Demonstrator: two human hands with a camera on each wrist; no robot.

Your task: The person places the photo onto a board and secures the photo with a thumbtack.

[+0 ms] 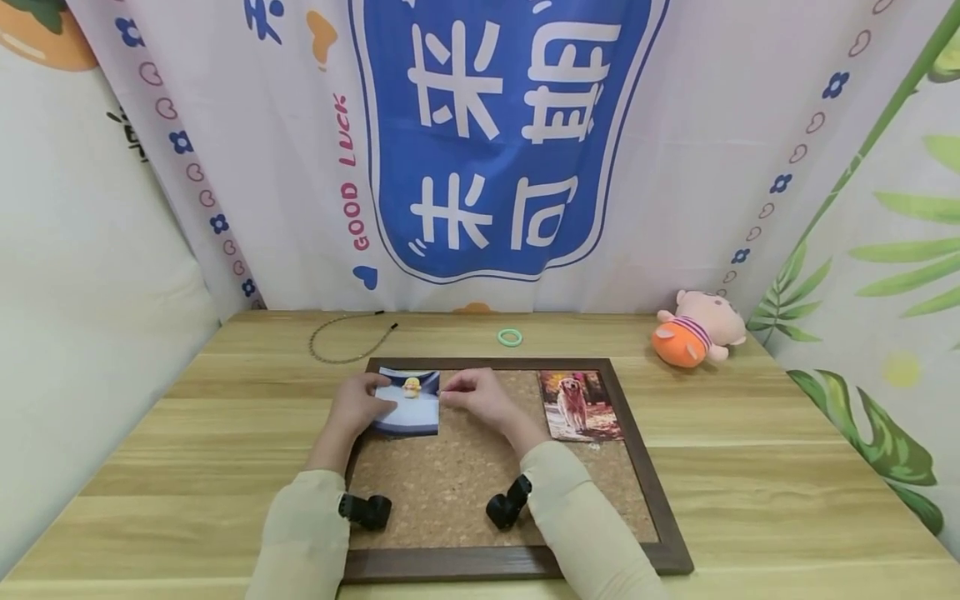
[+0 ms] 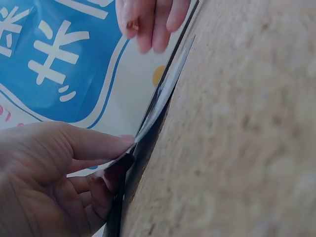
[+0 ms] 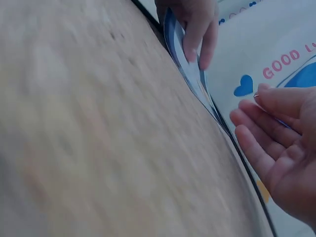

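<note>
A picture with a small yellow figure is held over the upper left of a framed cork board.
Its left edge is pinched by the left hand, and the sheet is bowed, partly raised off the cork. Near its right edge, a tiny metallic piece is pinched between thumb and forefinger of the right hand. Within the dark frame, a dog picture is contained at the upper right. The board is supported by the table.
</note>
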